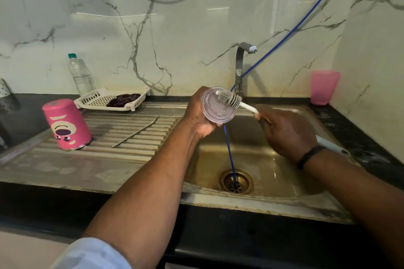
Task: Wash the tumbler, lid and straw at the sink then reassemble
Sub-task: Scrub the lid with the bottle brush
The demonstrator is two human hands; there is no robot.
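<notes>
While L hand (pixel 200 116) grips lid (pixel 216 107) face toward camera | R hand (pixel 286 131) grips brush (pixel 231 99), axis upper-left

One tumbler (pixel 66 124), one lid (pixel 215 109), one straw (pixel 135 131), one brush (pixel 231 99), two hands (pixel 202 117) (pixel 286 132).

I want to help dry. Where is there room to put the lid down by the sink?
On the ribbed drainboard: a bare patch between the straw and the sink edge, and the flat strip in front of the upside-down pink tumbler. It is crowded at the back left, where the white tray and bottle stand behind the tumbler.
</notes>
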